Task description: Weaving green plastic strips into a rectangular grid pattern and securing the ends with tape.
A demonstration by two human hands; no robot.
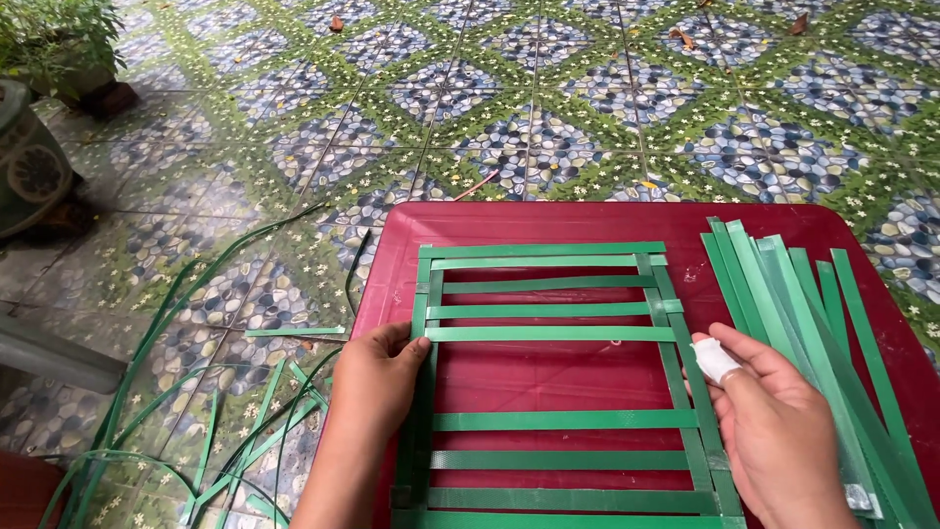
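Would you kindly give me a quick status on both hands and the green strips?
Left hand pinching a cross strip at the lattice's left edge. Right hand, one fingertip bandaged, open over the right upright. Loose strips piled alongside on the red table.

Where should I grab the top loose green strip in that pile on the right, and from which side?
Probably take the loose green strip at its far end, coming from the table's back edge. There the pile fans apart, so single ends show and sit clear of the woven frame. Nearer, the right hand covers the strips and they bunch together. The left hand holds the frame's left edge.
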